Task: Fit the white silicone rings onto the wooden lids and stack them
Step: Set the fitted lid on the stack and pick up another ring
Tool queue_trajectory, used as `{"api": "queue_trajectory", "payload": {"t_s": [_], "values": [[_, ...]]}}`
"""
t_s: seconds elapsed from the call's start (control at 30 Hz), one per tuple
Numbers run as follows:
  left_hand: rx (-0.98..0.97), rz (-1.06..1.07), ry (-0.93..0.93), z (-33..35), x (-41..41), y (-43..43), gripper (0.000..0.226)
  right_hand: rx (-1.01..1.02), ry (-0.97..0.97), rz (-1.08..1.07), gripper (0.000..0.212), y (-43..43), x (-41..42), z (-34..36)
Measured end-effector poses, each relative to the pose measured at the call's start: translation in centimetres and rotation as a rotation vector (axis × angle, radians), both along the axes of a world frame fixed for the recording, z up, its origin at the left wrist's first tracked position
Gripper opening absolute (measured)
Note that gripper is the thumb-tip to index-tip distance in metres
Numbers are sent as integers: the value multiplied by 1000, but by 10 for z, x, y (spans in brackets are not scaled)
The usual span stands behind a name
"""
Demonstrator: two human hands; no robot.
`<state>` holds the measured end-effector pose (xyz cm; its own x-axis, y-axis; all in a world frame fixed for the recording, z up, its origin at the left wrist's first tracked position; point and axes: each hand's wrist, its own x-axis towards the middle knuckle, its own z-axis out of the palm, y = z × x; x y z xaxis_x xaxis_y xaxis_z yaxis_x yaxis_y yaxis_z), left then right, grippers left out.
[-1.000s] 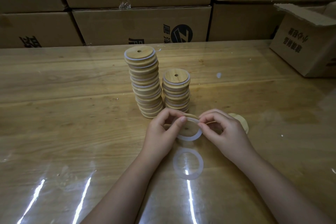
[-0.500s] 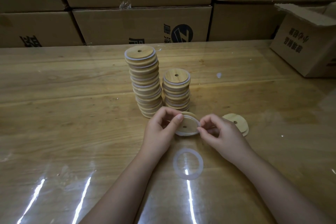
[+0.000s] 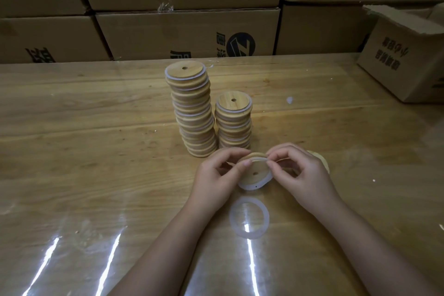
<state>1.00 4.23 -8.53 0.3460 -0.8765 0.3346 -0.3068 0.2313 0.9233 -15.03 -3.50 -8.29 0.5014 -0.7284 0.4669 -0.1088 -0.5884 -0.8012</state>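
Tabletop [image 3: 96, 151], mid-frame: tall stack [image 3: 192, 113], short stack [image 3: 233, 122] just right of it. Below them, left grip [image 3: 216, 180] clamps lid [image 3: 255, 169], now tipped up toward camera. Right grip [image 3: 305, 175] pinches white ring [image 3: 252, 185] at the lid's top edge (nearly seated, stacking next). Spare ring [image 3: 249, 235] lies lower centre.

Wooden table [image 3: 84, 151] under glossy clear film; stacked cardboard boxes [image 3: 187, 33] along top of frame; open carton [image 3: 406, 60] upper right.
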Motion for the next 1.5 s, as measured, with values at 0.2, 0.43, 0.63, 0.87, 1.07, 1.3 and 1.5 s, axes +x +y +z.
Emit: {"api": "queue_trajectory", "payload": {"t_s": [0.2,0.43,0.63,0.87,1.07,1.3,1.5], "values": [[29,-4,-2,2,1,0,20,85,14,35,18,-6,-4,0],[52,-17,-6,6,0,1,16,148,58,89,27,-13,-9,0],[67,-11,9,6,0,1,14,213,106,118,26,-13,-12,0],[70,31,54,5,-2,3,9,171,206,125,15,-10,-12,0],[78,-19,-87,2,-1,3,22,127,121,107,21,-4,-6,-1],[86,-22,21,2,2,1,17,153,125,72,20,-4,-5,2],[91,-27,51,2,2,0,14,152,179,67,15,-4,-5,2]]}}
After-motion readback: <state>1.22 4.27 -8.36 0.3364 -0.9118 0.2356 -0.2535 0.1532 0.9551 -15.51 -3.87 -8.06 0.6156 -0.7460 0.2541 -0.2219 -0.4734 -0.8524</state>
